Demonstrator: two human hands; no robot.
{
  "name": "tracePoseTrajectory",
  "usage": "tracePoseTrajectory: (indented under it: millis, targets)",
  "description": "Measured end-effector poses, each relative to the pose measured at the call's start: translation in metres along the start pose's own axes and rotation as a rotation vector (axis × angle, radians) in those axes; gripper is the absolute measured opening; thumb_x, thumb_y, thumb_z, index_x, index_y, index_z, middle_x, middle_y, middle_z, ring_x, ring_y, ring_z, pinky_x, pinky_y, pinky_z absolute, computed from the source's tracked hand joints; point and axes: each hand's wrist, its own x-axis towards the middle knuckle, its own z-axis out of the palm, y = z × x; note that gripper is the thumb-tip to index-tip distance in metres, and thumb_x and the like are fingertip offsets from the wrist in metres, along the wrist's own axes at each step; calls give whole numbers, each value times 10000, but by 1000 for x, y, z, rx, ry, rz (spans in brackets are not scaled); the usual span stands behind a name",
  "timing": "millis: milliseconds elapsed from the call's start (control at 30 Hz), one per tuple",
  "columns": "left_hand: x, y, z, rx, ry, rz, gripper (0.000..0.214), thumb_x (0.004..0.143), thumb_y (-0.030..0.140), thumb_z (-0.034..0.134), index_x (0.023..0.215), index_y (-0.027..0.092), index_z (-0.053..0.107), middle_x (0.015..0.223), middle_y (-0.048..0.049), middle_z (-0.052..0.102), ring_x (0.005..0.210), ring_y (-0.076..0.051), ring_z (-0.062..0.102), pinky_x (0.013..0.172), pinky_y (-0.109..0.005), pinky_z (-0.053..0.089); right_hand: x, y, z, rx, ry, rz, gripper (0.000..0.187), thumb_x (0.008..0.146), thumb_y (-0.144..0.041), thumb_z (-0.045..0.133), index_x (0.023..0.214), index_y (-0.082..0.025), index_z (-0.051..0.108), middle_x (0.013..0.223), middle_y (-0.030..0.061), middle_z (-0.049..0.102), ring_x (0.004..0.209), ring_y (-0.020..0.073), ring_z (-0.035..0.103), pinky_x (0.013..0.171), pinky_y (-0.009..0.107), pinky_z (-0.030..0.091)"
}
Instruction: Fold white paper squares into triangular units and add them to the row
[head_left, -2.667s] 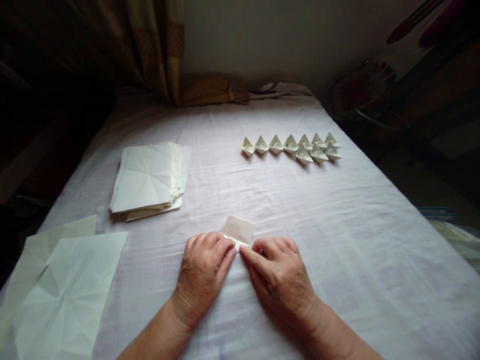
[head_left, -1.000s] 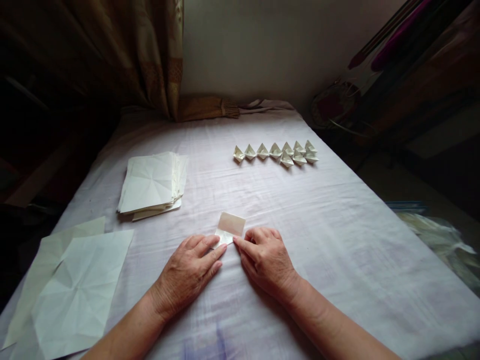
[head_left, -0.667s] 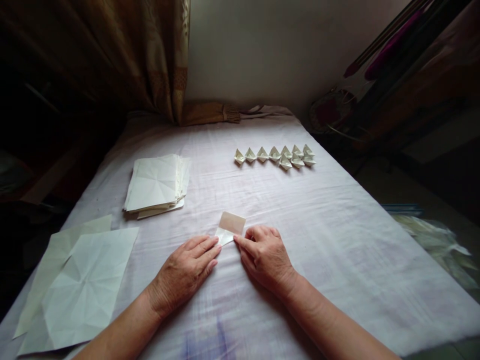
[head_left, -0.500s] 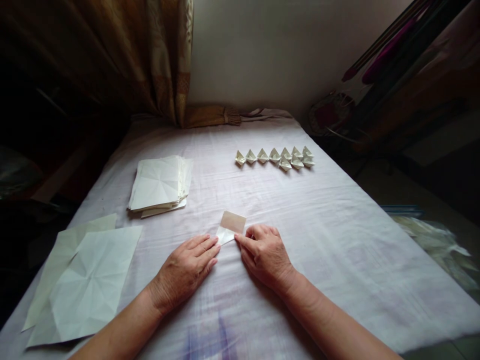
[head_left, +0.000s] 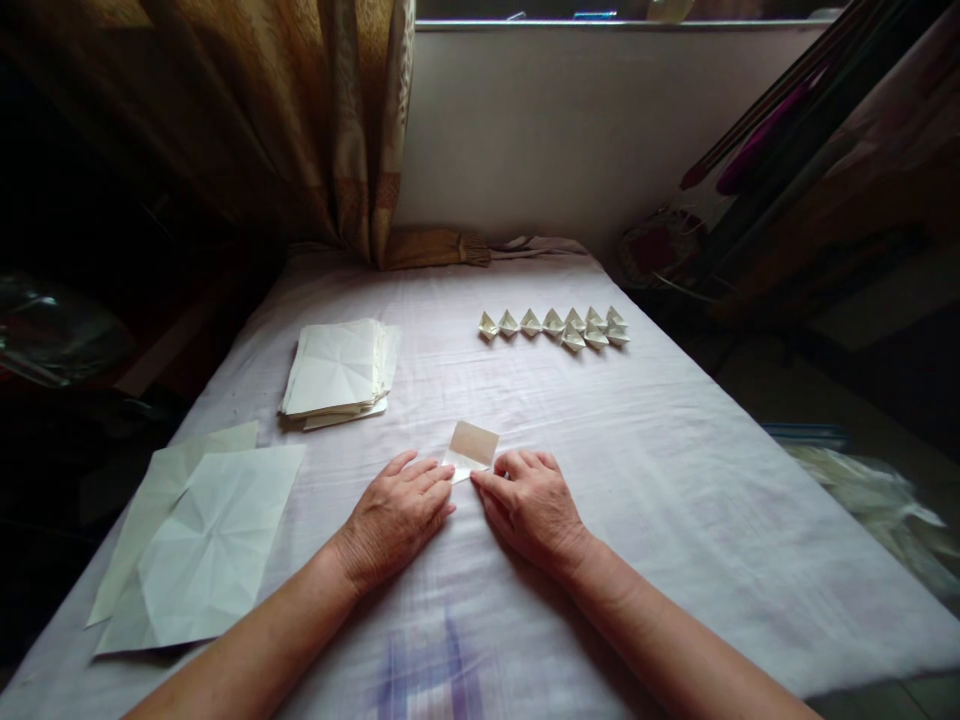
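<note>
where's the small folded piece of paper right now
The folded paper lies just below centre in the head view, right of the paper stack, with the left hand at its lower left and the right hand at its lower right.

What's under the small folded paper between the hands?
Pale cloth shows around the folded paper, so it seems to rest on that. The left hand and right hand both touch its near part. Whatever lies directly beneath it is covered and cannot be seen.

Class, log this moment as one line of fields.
left hand: touching small folded paper; right hand: touching its near edge; beyond: paper stack left, pointed paper shapes right
</note>
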Motion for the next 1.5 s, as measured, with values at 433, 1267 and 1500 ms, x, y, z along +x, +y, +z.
tracePoseTrajectory:
  millis: [433, 1267, 1500]
  targets:
    - [47, 5, 5, 239, -48, 35, 151, 921, 302, 564, 823, 189, 587, 749, -24, 622, 702, -190, 599, 732, -350, 402, 1, 35, 12, 113, 109, 3, 394, 781, -20, 549, 1089, -221, 691, 991, 64, 669, 899, 176, 586, 803, 301, 467]
    - [-4, 19, 17, 65, 177, -1, 265, 956, 129, 430, 1093, 147, 656, 1071, -96, 719, 1020, -202, 656, 902, -362, 544, 15, 45, 2, 138, -43, -483, 191, 987, -239, 469, 985, -200, 656, 1032, 35, 736, 931, 173, 645, 830, 327, 473]
    - [-1, 20, 13, 12, 188, -35, 293, 977, 154, 401, 1088, 162, 673, 1064, -81, 709, 1018, -203, 649, 913, -360, 533, 21, 49, -2, 89, -166, -495, 254, 947, -264, 551, 1178, -266, 657, 1257, 90, 644, 1154, 244, 566, 919, 400, 448]
